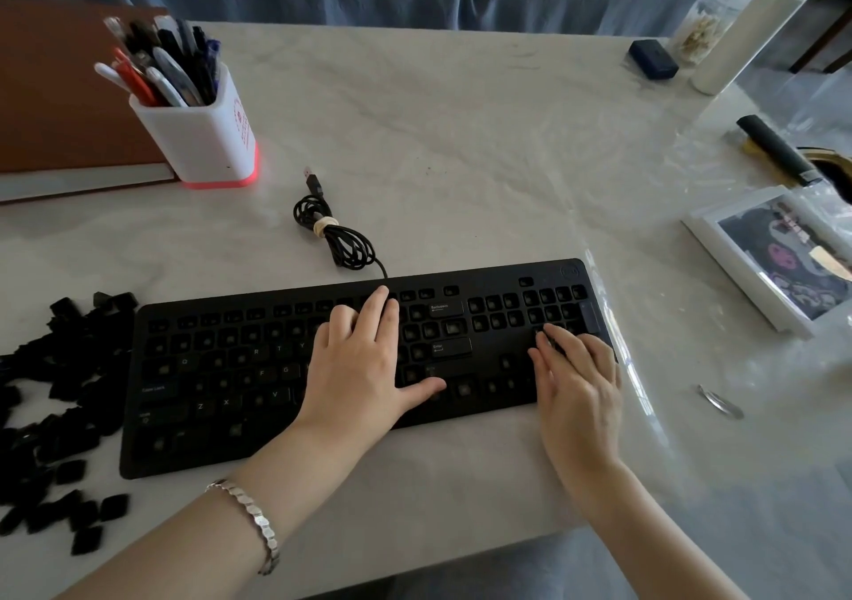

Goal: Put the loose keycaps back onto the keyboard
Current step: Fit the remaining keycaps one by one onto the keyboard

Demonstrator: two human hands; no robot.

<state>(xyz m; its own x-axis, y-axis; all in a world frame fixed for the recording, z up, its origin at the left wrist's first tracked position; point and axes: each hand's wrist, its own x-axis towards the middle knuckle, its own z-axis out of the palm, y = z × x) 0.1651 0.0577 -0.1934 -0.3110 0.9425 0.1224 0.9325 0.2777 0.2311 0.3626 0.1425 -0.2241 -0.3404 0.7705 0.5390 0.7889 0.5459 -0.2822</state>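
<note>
From the head camera: the black keyboard (221,369) lies along the near edge of the white tabletop (461,161), slightly slanted, its right end farther back. Plenty of bare sockets show; Backspace, Enter, Caps Lock and a scatter of letter caps are seated.

The left hand (359,364) lies flat on the middle of the board. Its fingers are straight and close together, reaching up to the top row, and its thumb is thrown out to the right across the lower rows. It holds nothing. A silver bracelet (251,514) sits on that wrist.

The right hand (576,383) rests over the number-pad end, palm down. Its fingers (553,339) are straight, side by side, with the tips on the keys there. There's no pinch that I can see.

The loose keycaps (50,415) sit in a black heap at the left edge of the tabletop, just beside the keyboard's left end.

Behind the board, the bundled cable (339,235) lies coiled and tied, plug pointing away. Towards the far left corner, a white pen holder (203,138) full of pens stands against a brown book (60,106). Right of the keyboard, near the right edge, lies a small metal piece (720,400), too blurred to name.
</note>
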